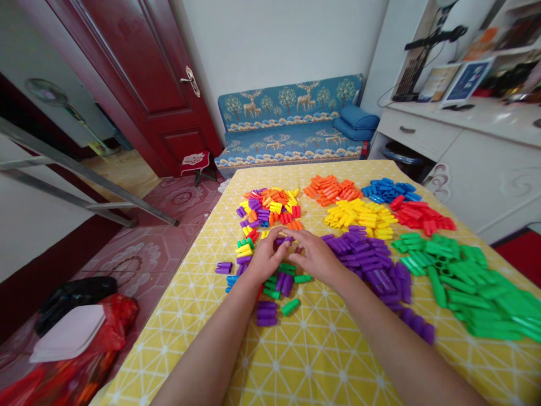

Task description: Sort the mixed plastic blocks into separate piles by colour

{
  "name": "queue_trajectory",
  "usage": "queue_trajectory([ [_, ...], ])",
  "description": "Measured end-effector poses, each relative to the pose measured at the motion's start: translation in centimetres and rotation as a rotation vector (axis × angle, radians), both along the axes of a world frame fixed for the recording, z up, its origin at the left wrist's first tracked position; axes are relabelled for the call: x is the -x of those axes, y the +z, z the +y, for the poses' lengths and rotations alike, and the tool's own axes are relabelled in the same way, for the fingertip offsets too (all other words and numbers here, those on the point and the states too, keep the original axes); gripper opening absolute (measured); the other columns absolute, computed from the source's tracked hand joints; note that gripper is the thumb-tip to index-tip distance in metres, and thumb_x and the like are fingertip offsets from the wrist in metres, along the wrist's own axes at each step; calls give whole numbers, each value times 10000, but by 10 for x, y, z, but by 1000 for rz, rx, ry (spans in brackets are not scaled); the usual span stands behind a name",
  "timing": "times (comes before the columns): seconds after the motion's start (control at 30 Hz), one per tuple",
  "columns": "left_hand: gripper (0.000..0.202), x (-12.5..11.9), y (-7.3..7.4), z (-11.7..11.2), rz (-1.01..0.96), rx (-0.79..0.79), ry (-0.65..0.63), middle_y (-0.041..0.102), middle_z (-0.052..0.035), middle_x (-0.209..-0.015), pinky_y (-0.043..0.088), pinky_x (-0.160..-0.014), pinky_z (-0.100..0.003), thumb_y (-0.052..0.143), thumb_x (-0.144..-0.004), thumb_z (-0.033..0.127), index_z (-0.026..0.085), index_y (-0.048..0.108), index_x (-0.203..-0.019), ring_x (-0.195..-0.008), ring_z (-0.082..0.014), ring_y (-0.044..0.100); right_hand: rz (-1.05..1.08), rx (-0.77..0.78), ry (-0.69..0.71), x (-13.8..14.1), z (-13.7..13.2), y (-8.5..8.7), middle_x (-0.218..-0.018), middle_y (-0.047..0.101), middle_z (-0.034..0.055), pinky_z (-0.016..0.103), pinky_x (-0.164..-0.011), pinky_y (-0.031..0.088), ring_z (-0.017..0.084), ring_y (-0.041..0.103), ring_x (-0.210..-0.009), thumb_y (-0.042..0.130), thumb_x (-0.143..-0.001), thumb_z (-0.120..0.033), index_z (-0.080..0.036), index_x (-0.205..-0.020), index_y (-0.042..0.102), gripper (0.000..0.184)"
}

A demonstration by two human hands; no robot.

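My left hand is closed around a small purple plastic cap, which shows between thumb and fingers. Close against it, my right hand has curved fingers, with thumb and index apart; its fingertips reach the left hand's. Both are above a mixed heap of coloured caps, partly hidden by the fingers. Under and around the wrists lie loose green caps and purple caps. To the right of my right hand spreads a pile of purple caps.
Farther right are piles of green, red, yellow, orange and blue caps. A yellow patterned cloth covers the table. Beyond it stands a blue sofa; a white cabinet is at right.
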State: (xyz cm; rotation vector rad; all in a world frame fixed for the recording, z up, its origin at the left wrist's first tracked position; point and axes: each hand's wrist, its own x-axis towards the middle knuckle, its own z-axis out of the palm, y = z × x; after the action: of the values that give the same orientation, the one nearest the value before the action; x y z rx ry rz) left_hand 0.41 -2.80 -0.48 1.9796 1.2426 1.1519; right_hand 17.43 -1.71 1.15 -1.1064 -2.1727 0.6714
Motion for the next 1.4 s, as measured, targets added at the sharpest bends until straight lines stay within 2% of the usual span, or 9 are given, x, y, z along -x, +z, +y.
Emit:
queue_trajectory([
  [0.2, 444, 1, -1, -2, 11, 54, -23, 691, -60, -1044, 510, -876, -344, 439, -962, 340, 214, 421, -1388, -938, -211, 660, -126, -103, -47, 4, -7, -2, -1142, 618, 49, 294, -873, 462, 173, 602, -999, 591, -855, -221, -274, -1254, 585, 403],
  [0.37, 488, 0, 0, -4, -47, 117, -96, 694, -48, -1003, 561, -698, -297, 441, -959, 374, 228, 376, -1420, -696, -166, 668, -250, -107, -93, 6, -9, -2, -1145, 617, 48, 281, -868, 449, 183, 596, -1037, 576, -864, -230, -278, -1269, 570, 408],
  [0.6, 531, -1, -2, -3, -39, 103, -140, 702, -62, -989, 549, -743, -296, 494, -938, 304, 210, 334, -1436, -815, -180, 677, -358, -137, -275, -8, 0, 8, -1146, 631, 53, 275, -822, 432, 190, 599, -1005, 521, -900, -275, -276, -1254, 576, 358],
  [0.77, 306, 1, -8, 4, 99, 10, 6, 732, -56, -960, 526, -799, -299, 519, -892, 206, 191, 617, -1181, -878, -186, 682, -647, -62, -356, -29, 8, 16, -984, 662, 84, 360, -843, 403, 257, 570, -1012, 596, -853, -307, -262, -1030, 710, 215],
  [0.87, 208, 1, -9, 6, 175, -33, 64, 740, -55, -983, 520, -816, -307, 543, -870, 204, 190, 703, -1002, -902, -199, 683, -692, -88, -395, -31, 6, 21, -1021, 643, 105, 392, -849, 391, 290, 535, -1056, 644, -810, -297, -251, -913, 747, 152],
  [1.0, 208, 1, -7, 5, 160, -18, 127, 745, -42, -888, 525, -718, -290, 542, -862, 206, 190, 706, -988, -781, -184, 686, -547, 1, -173, -23, -4, 24, -1001, 664, 49, 318, -810, 412, 224, 583, -976, 706, -738, -257, -270, -925, 729, 190],
  [1.13, 215, 3, -6, 4, 54, -2, 207, 734, -44, -826, 527, -698, -290, 513, -877, 205, 172, 693, -991, -715, -172, 675, -463, 66, 84, -10, -18, 17, -1008, 660, 14, 282, -733, 433, 212, 620, -913, 770, -624, -228, -306, -1096, 641, 495],
  [1.27, 211, 5, -6, 5, -23, -2, 231, 716, -41, -802, 523, -694, -279, 511, -892, 235, 167, 686, -989, -723, -167, 667, -514, -13, 65, 6, -25, 8, -1068, 597, 75, 304, -782, 442, 217, 597, -964, 606, -731, -90, -240, -1122, 607, 419],
  [1.4, 216, 5, -6, 6, -54, 3, 247, 709, -45, -812, 513, -710, -272, 509, -901, 250, 161, 686, -988, -745, -164, 664, -511, -152, 25, 21, -25, -3, -1138, 549, 110, 368, -859, 447, 259, 518, -1060, 641, -768, -171, -210, -1200, 570, 440],
])
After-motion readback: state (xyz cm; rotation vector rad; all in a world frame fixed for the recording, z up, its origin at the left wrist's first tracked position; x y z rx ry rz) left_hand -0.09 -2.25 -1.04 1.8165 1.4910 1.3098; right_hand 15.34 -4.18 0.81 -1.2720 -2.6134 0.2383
